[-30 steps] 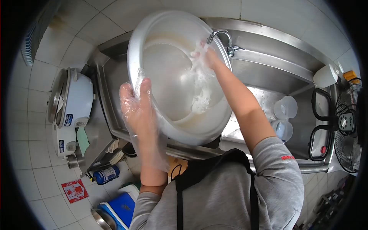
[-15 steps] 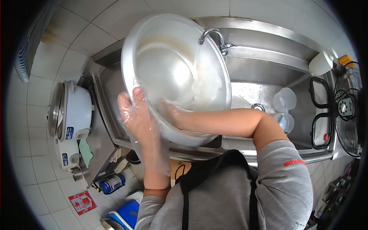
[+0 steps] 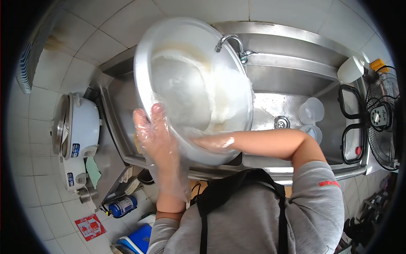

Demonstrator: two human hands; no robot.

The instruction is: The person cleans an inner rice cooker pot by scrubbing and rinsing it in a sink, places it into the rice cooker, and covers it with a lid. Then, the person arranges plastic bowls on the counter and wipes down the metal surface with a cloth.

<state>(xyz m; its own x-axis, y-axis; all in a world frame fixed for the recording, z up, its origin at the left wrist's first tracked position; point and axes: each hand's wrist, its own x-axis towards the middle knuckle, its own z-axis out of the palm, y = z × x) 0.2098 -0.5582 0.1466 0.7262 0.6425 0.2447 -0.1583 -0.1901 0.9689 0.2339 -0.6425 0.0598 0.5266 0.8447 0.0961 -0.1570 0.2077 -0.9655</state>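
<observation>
Over the grey rectangular stainless-steel sink (image 3: pixel 281 80), holding a round silvery-white tub (image 3: pixel 144 63) aslant, clamping its left rim in the clear-gloved left hand (image 3: pixel 158 142). Reaching low inside with the right hand (image 3: pixel 208 142). Finding a curved chrome tap (image 3: pixel 232 38) above, two round translucent cups (image 3: pixel 311 111) rightward. Can't tell the right hand's closure: blurred.

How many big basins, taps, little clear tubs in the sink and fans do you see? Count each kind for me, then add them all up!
Big basins: 1
Taps: 1
Little clear tubs in the sink: 2
Fans: 1
Total: 5
</observation>
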